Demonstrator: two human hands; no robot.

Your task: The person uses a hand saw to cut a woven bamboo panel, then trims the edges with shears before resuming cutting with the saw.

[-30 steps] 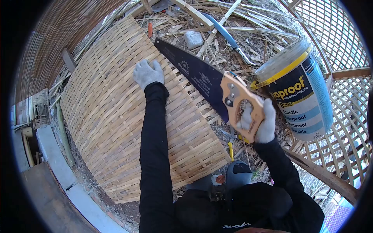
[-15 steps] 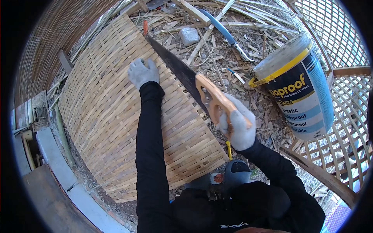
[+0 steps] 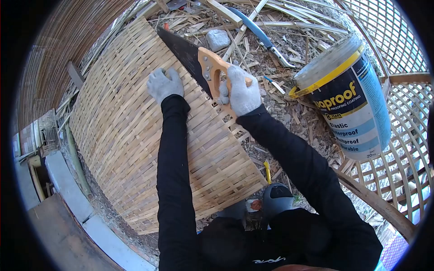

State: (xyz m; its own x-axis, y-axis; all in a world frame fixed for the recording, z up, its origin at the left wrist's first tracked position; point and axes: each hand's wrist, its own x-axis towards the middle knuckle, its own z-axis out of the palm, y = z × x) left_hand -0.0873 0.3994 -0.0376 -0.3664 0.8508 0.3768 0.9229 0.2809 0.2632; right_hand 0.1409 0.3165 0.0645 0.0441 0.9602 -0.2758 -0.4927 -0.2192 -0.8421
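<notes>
A woven bamboo panel (image 3: 135,122) lies in front of me. My left hand (image 3: 165,84), in a pale grey glove, presses on the panel near its right edge with its fingers apart. My right hand (image 3: 242,91), gloved too, is wrapped round the wooden handle of a handsaw (image 3: 184,55). The dark blade lies along the panel's right edge, its tip towards the far corner. Loose strip ends stick out along that edge, below the saw handle.
A bucket (image 3: 350,104) leans at the right by a lattice fence (image 3: 398,140). Beyond the panel are a grey stone (image 3: 218,40), a blue-handled tool (image 3: 257,32) and bamboo strips. A yellow tool (image 3: 267,171) lies near my feet. Blocks (image 3: 68,185) line the left.
My right hand and the saw have moved left and away from me, and the blade has come along the panel's edge. My left hand has shifted slightly left on the panel.
</notes>
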